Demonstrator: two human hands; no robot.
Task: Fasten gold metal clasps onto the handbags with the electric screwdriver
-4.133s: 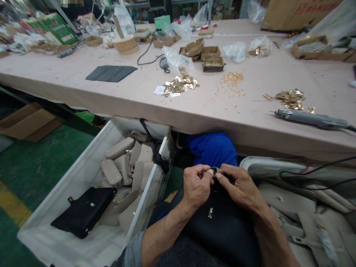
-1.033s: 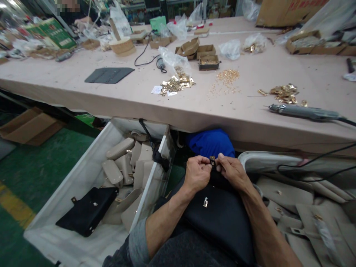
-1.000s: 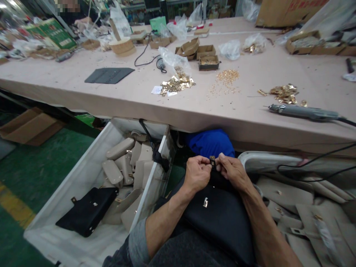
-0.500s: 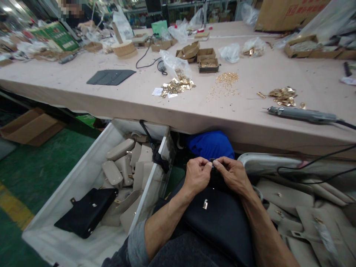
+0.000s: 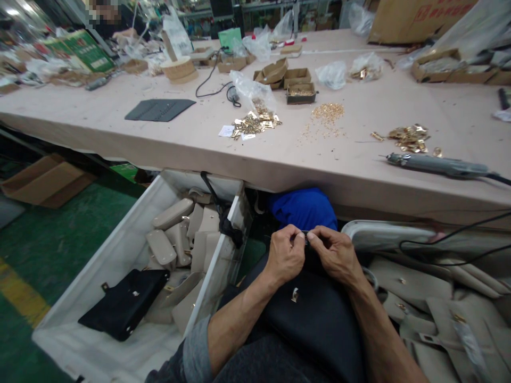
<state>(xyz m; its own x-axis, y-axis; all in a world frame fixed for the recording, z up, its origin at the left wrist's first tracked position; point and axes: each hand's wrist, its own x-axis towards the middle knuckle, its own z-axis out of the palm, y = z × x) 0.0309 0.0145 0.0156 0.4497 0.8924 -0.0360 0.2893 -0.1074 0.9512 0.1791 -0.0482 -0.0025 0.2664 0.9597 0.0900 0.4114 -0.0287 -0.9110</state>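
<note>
A black leather bag piece (image 5: 319, 319) lies on my lap, with a small gold clasp (image 5: 294, 294) fixed on its face. My left hand (image 5: 285, 255) and my right hand (image 5: 333, 254) meet at the bag's far edge, below the table's rim. Both pinch a small metal fitting (image 5: 306, 242) at the tip of the bag's flap, thumbs and forefingers closed on it. The fitting is mostly hidden by my fingers.
A white bin (image 5: 120, 298) at my left holds beige bag pieces and one black piece (image 5: 123, 309). The pink table (image 5: 255, 149) carries heaps of gold fittings (image 5: 255, 122), small boxes, and an electric screwdriver (image 5: 437, 166). Beige pieces (image 5: 435, 308) fill a bin at my right.
My hands have dropped slightly and closed tighter over the fitting, which showed upright between my fingertips a second ago. The view has shifted a little.
</note>
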